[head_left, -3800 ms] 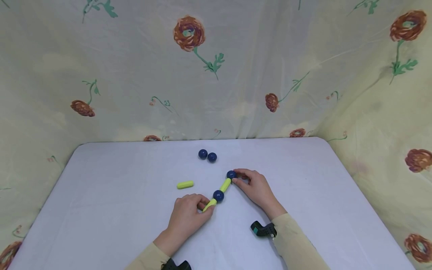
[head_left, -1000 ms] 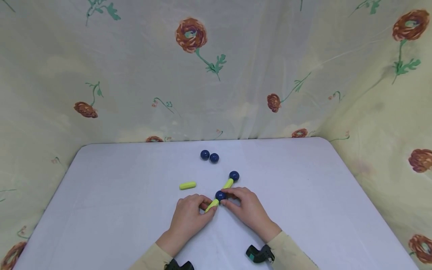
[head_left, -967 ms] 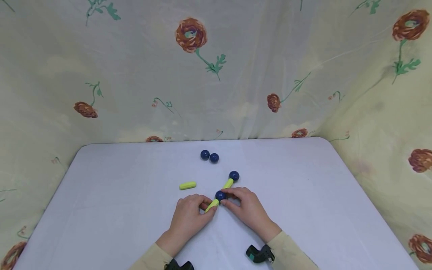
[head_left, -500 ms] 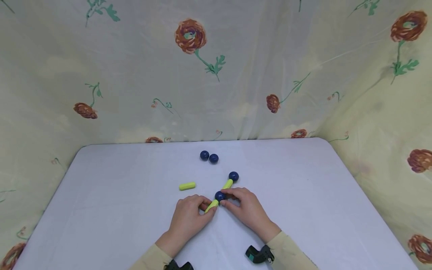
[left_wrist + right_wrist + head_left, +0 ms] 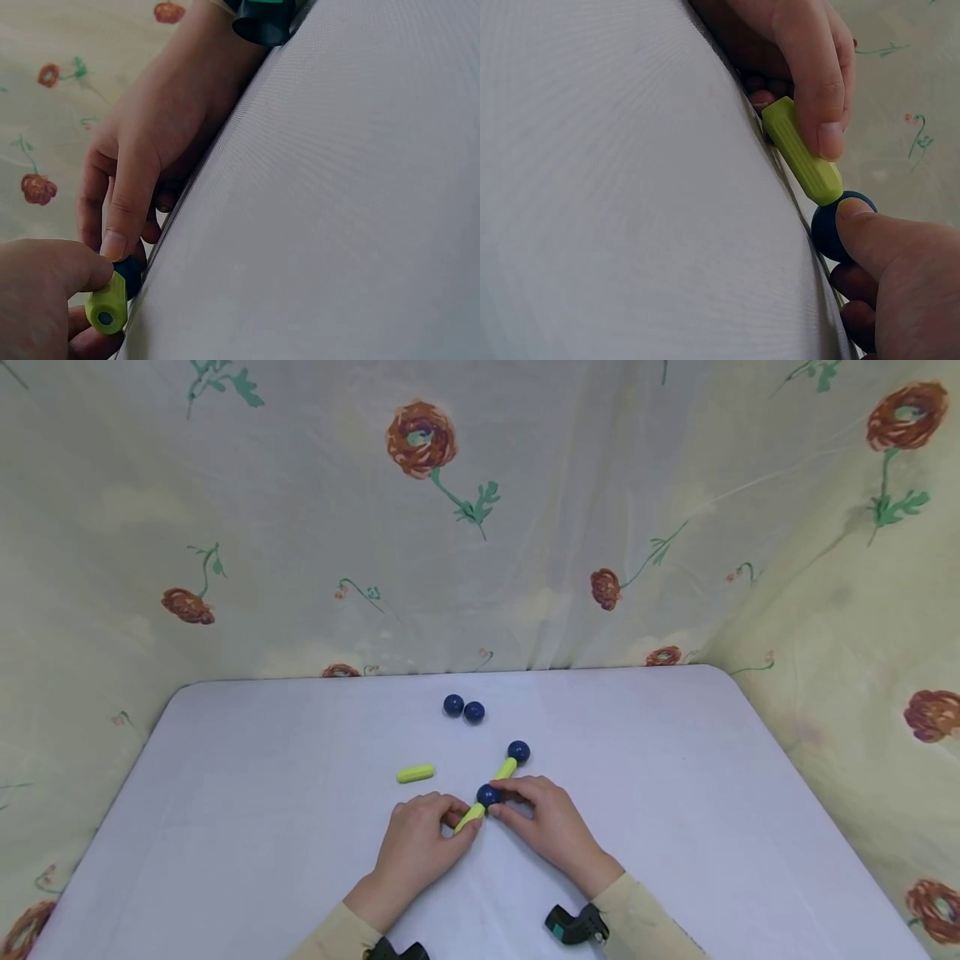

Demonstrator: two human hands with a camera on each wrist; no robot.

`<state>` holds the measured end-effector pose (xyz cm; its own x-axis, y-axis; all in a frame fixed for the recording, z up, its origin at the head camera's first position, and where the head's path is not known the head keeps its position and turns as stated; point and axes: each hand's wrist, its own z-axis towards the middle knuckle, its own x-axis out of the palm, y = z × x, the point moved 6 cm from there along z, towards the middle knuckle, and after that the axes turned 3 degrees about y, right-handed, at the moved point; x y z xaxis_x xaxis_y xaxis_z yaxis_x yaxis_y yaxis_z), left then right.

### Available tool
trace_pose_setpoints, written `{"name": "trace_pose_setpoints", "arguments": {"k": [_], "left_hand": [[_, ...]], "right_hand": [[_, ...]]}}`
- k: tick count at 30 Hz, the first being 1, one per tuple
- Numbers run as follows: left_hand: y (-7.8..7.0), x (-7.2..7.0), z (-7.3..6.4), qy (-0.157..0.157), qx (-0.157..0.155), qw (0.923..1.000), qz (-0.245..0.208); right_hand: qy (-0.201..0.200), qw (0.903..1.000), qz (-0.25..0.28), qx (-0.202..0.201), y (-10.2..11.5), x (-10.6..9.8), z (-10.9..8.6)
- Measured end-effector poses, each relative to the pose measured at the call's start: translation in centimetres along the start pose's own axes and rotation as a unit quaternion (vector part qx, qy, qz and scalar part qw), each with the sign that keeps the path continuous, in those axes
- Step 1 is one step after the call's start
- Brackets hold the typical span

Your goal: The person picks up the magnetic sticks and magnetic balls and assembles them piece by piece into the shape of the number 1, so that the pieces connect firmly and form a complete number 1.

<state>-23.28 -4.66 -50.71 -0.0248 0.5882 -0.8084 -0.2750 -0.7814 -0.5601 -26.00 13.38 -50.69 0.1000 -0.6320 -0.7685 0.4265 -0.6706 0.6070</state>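
Note:
A chain of two yellow-green magnetic building sticks and two dark blue balls slants across the table. My left hand (image 5: 423,839) pinches the nearer stick (image 5: 802,154) between thumb and fingers; its free end shows a small dark round inset in the left wrist view. My right hand (image 5: 553,827) holds the middle ball (image 5: 489,795) by thumb and fingertips, where it touches that stick. The farther stick (image 5: 507,768) runs from this ball to the end ball (image 5: 518,751), partly covered by my right fingers.
A loose yellow-green stick (image 5: 416,773) lies left of the chain. Two more blue balls, one on the left (image 5: 453,705) and one on the right (image 5: 474,712), sit side by side farther back. Flowered cloth (image 5: 300,510) hangs behind the white table (image 5: 262,793).
My right hand has left the far end ball and come nearer, onto the middle ball. The left hand keeps its pinch on the stick. Over the last second nothing visibly moves.

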Motion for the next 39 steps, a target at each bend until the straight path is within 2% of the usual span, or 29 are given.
{"name": "trace_pose_setpoints", "arguments": {"k": [6,11,13,17,21,25,28,34,39], "left_hand": [[-0.1,-0.3,0.1,0.025,-0.006,0.9997,-0.006],[0.2,-1.4,0.8,0.055,-0.026,0.9977,-0.029],[0.4,-2.2,1.3,0.053,-0.034,0.9974,-0.035],[1.2,-4.0,2.6,0.031,-0.052,0.9976,-0.035],[2.1,-5.0,4.0,0.022,-0.069,0.9971,-0.023],[2.8,-5.4,5.7,0.031,-0.071,0.9970,-0.005],[3.5,-5.4,7.3,0.050,-0.075,0.9960,0.004],[5.0,-5.2,10.6,0.098,-0.101,0.9900,0.004],[5.5,-5.2,13.0,0.123,-0.086,0.9886,0.012]], "right_hand": [[-0.005,1.0000,0.001,-0.006,-0.1,0.1,0.0],[-0.013,0.9998,0.001,-0.012,-0.2,0.0,-0.1],[-0.010,0.9999,0.000,-0.009,-0.2,0.0,-0.1],[-0.002,1.0000,0.000,0.000,-0.3,0.1,-0.1],[0.000,1.0000,0.000,0.004,-0.3,0.2,-0.1],[-0.003,1.0000,-0.001,0.002,-0.3,0.1,0.0],[-0.003,1.0000,0.003,-0.001,-0.2,0.1,0.0],[0.000,1.0000,0.007,-0.003,-0.1,0.1,-0.2],[-0.005,0.9999,0.002,-0.012,0.0,0.0,-0.1]]}}
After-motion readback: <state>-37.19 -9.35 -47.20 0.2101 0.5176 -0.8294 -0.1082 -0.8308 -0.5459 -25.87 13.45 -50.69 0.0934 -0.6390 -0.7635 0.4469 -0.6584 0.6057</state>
